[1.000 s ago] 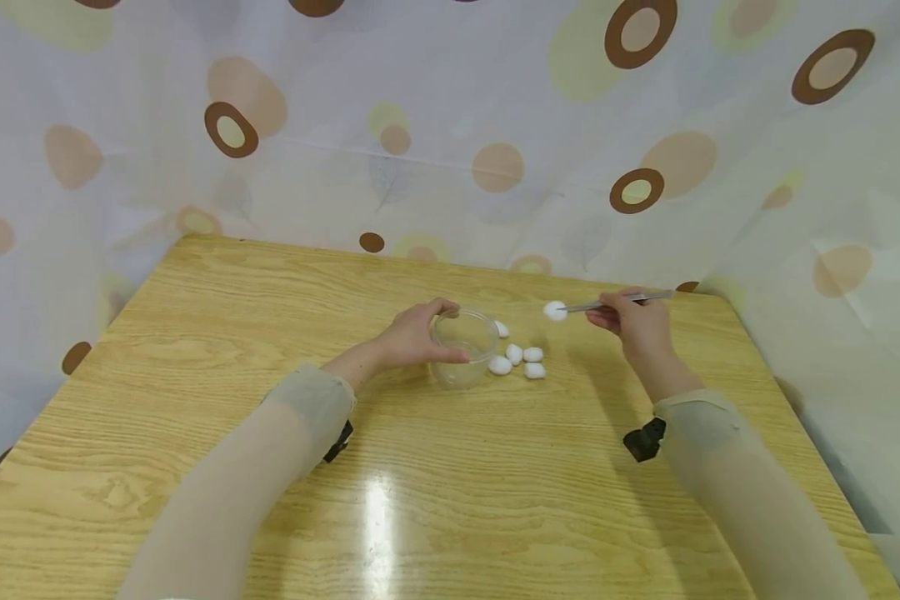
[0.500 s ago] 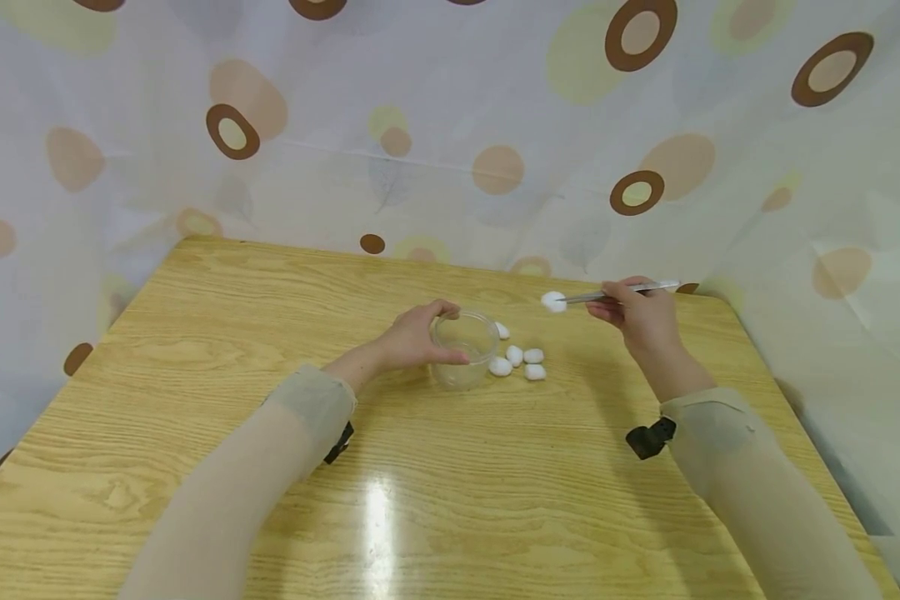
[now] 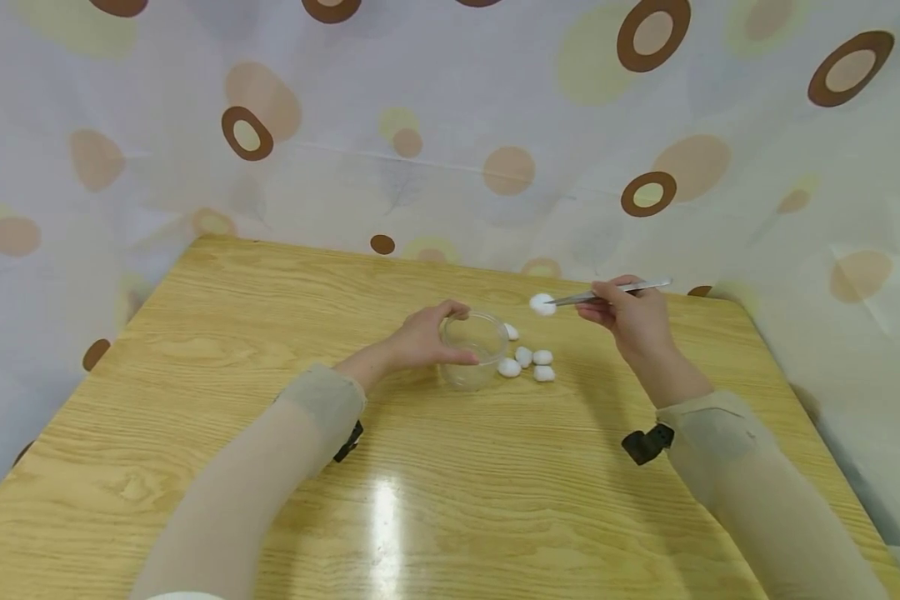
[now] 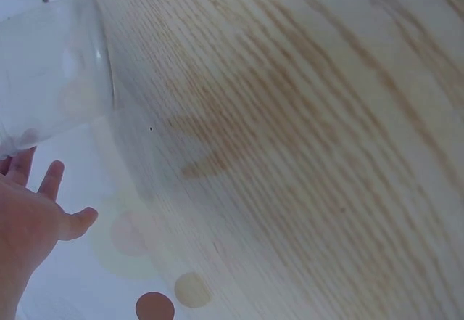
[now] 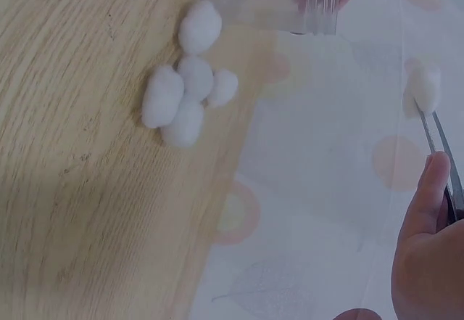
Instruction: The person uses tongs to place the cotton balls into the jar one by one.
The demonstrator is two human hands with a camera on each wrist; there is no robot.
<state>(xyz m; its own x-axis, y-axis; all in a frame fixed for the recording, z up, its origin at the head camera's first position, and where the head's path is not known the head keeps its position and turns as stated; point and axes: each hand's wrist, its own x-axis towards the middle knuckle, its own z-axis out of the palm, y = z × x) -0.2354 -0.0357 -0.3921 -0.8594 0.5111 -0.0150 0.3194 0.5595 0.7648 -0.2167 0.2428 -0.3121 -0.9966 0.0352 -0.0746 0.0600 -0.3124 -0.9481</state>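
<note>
My left hand point(image 3: 423, 337) grips a clear plastic tub point(image 3: 474, 375) by its rim, thumb on the near side and fingers on the far side. The tub stands upright on the table. In the left wrist view the tub point(image 4: 51, 73) is partly cut off above the hand point(image 4: 32, 218). My right hand point(image 3: 633, 321) holds metal tweezers point(image 3: 588, 296), whose tips pinch a white cotton ball point(image 3: 542, 305) in the air, right of the tub and above the table. The right wrist view shows the pinched cotton ball point(image 5: 424, 89) at the tweezers' tips point(image 5: 428, 128).
Several loose cotton balls point(image 3: 543, 374) lie in a cluster just right of the tub. The wooden table point(image 3: 450, 500) reaches back to a patterned curtain point(image 3: 450, 108), which also hangs along its right side. A small black camera point(image 3: 647, 444) sits on the right wrist.
My right hand has risen slightly and moved a little left, carrying the tweezers and cotton ball nearer the tub. The left hand keeps its hold on the tub. The head view has shifted slightly.
</note>
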